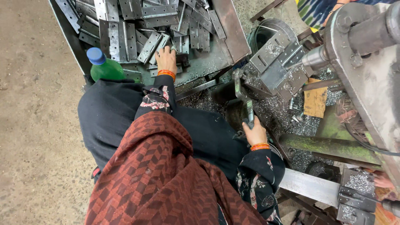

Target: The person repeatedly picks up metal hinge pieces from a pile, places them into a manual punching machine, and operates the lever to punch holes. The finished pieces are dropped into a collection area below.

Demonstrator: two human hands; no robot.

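Note:
My left hand reaches forward into a metal tray heaped with flat grey steel hinge plates; its fingers rest on one plate at the pile's near edge, and I cannot tell if they grip it. My right hand is closed around the dark lever handle of a metal clamp fixture. Both wrists carry orange bangles. A red patterned shawl and dark clothing fill the foreground.
A green plastic bottle with a blue cap stands at the tray's near left corner. A heavy drilling machine sits at right, with metal shavings strewn around it. Another person's striped garment shows at top right. Concrete floor lies to the left.

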